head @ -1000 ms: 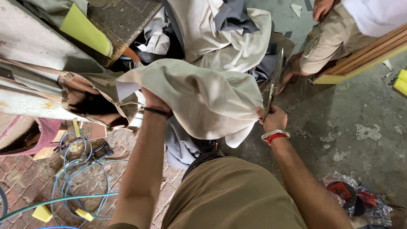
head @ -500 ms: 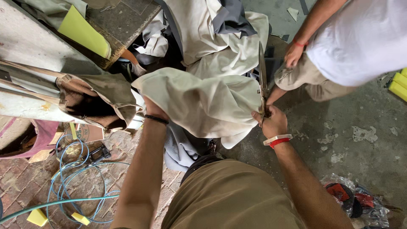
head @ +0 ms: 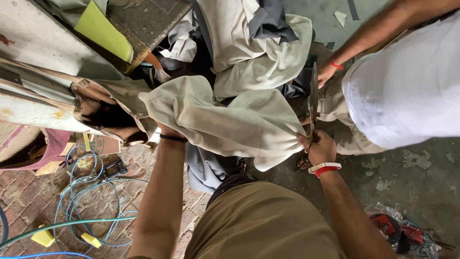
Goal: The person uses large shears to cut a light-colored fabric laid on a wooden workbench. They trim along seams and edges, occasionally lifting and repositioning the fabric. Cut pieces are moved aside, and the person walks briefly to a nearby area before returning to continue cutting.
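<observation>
Your left hand (head: 165, 130) is tucked under the cream cotton cloth (head: 230, 120), so you cannot tell how its fingers sit. Your right hand (head: 320, 147) is clenched on the cloth's bunched edge and on long metal shears (head: 313, 100), blades pointing up. A co-worker's hand (head: 327, 73) hangs just beside the blades.

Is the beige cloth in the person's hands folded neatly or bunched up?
Bunched: the beige cloth drapes loosely, gathered at the left hand and right hand.
</observation>
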`<move>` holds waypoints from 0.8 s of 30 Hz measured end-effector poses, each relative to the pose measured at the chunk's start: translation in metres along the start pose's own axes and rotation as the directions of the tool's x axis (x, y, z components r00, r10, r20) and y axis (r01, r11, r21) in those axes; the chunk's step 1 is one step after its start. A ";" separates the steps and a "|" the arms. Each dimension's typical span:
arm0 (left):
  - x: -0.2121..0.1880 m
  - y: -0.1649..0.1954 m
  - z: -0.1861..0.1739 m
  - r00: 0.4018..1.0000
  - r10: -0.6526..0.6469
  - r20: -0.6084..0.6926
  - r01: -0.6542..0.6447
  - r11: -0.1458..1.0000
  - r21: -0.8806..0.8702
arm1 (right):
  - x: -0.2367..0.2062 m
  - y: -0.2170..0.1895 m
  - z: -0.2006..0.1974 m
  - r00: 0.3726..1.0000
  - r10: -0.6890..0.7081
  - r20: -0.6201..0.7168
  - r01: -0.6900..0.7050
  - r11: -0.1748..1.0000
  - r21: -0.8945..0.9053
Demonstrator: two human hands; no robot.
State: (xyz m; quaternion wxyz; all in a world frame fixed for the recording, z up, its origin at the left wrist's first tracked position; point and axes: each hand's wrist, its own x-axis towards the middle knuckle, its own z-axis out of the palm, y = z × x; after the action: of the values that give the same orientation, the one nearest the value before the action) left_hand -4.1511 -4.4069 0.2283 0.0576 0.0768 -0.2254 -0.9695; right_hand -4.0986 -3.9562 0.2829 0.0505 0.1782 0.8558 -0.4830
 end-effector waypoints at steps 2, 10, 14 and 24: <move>-0.002 0.002 0.003 1.000 0.001 0.002 -0.001 1.000 -0.003 | -0.002 0.004 0.003 1.000 0.018 0.010 -0.018 1.000 0.000; -0.007 0.035 0.035 0.995 0.068 0.069 -0.067 0.998 -0.014 | 0.013 -0.023 0.008 0.997 0.021 0.073 -0.025 0.998 0.053; -0.027 0.060 0.049 0.984 0.104 0.147 -0.101 0.994 -0.032 | 0.020 -0.053 -0.003 0.997 -0.012 0.081 0.004 0.995 0.101; -0.079 -0.050 0.070 0.932 -0.356 0.063 0.350 0.933 0.084 | 0.063 -0.108 0.010 0.950 -0.308 0.050 0.290 0.931 0.220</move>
State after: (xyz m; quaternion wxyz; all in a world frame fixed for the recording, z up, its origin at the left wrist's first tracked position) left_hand -4.0899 -4.3211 0.2782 -0.1290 0.0805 -0.2443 -0.9577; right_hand -4.1962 -3.9991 0.3485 -0.0069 0.0299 0.8142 -0.5797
